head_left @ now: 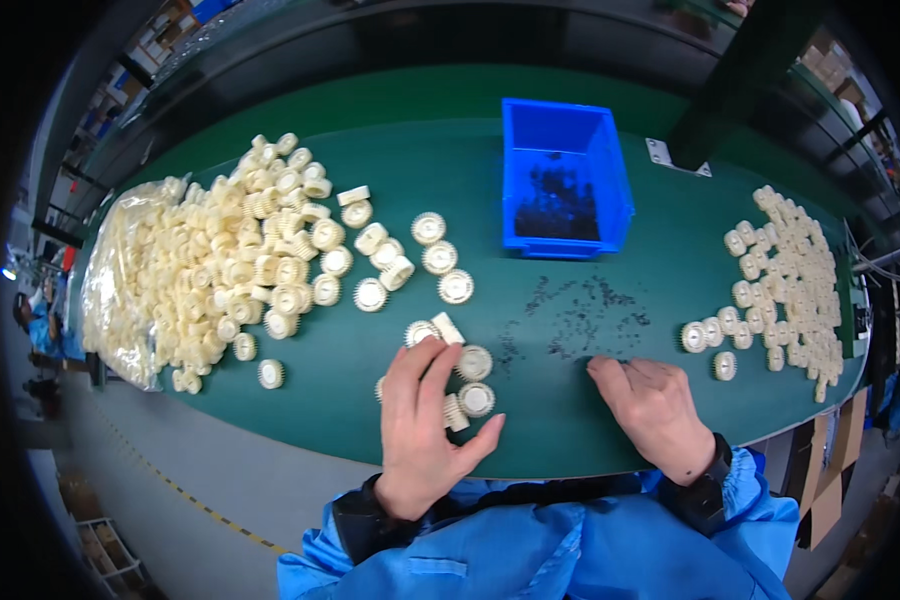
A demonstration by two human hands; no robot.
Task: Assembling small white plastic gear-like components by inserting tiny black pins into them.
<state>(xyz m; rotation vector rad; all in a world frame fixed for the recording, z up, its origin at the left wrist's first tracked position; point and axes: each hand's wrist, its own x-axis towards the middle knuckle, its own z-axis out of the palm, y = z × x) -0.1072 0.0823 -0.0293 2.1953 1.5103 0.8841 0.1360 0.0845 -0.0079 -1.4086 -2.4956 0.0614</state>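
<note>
Along the near edge of the tabletop, the cream toothed gears around the left hand seem likeliest to go astray; a nudge from the palm could roll one off that edge; likewise, a careless brush of the right hand could scatter the tiny black pieces before it; the left thumb stands wide of the bent fingers, whose tips lie over or against the gears farther in; the hand hides part of this group, so I cannot tell whether any is gripped; the right thumb and forefinger are drawn together just beside the black pieces, anything between them being too small to make out; beyond, a heap of gears covers the left end, partly in a clear plastic bag; a gear spread lies toward the right end; near the far edge stands a blue open bin, black pieces inside.
</note>
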